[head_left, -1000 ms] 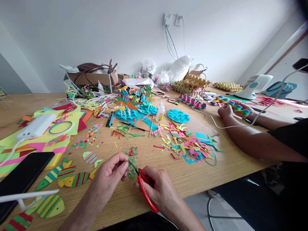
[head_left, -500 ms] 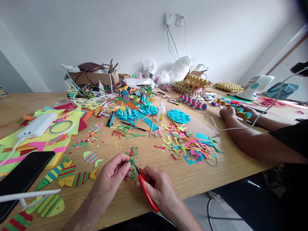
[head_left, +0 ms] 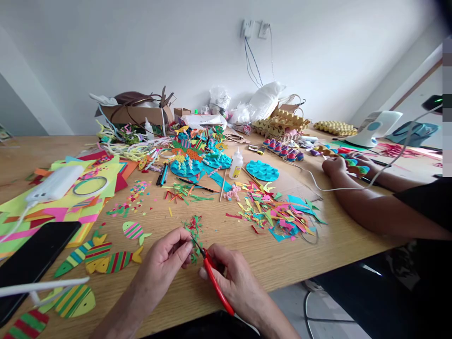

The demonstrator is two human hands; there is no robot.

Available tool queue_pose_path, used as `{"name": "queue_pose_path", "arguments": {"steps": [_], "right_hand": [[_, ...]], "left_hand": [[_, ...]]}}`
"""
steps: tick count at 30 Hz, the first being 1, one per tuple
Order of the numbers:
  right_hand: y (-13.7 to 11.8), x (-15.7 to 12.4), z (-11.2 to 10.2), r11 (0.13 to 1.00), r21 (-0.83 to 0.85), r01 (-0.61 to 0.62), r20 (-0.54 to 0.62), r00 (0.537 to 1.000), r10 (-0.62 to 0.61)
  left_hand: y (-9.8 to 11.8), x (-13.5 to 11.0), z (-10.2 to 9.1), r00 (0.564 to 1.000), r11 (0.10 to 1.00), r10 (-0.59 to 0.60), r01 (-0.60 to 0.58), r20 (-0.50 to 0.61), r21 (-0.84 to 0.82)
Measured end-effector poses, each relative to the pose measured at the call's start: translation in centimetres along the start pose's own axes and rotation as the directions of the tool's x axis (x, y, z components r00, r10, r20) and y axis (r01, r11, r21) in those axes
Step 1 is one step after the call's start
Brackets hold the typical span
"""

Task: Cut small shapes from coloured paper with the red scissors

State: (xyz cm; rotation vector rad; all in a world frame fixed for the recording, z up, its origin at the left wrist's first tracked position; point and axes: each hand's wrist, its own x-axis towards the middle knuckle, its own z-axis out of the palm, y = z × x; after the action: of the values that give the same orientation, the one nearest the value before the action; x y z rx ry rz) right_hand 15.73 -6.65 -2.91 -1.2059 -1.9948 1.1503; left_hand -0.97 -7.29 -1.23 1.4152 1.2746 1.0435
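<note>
My right hand point(head_left: 233, 278) grips red-handled scissors point(head_left: 216, 286), blades pointing up-left toward my left hand. My left hand point(head_left: 165, 261) pinches a small scrap of paper at the blade tips; the scrap is too small to make out. Green and red paper snippets point(head_left: 193, 226) lie on the wooden table point(head_left: 197, 292) just beyond both hands. Striped paper fish point(head_left: 106, 259) lie to the left of my left hand.
A black phone point(head_left: 31, 259) and white power bank point(head_left: 52, 185) sit at the left on coloured paper sheets. Glue bottle point(head_left: 235, 165), blue craft discs point(head_left: 261, 169) and a scrap pile point(head_left: 275, 212) fill the middle. Another person's hands point(head_left: 344, 165) work at the right.
My hands have shifted slightly downward, still snipping. The other person's hands lowered their colourful piece toward the table.
</note>
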Motion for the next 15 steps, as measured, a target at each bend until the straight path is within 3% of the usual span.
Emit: {"name": "queue_pose_path", "arguments": {"steps": [15], "right_hand": [[0.10, -0.10, -0.04, 1.000, -0.015, 0.005, -0.025, 1.000, -0.006]], "left_hand": [[0.10, 0.13, -0.23, 0.999, 0.999, -0.031, 0.031, -0.019, -0.018]]}}
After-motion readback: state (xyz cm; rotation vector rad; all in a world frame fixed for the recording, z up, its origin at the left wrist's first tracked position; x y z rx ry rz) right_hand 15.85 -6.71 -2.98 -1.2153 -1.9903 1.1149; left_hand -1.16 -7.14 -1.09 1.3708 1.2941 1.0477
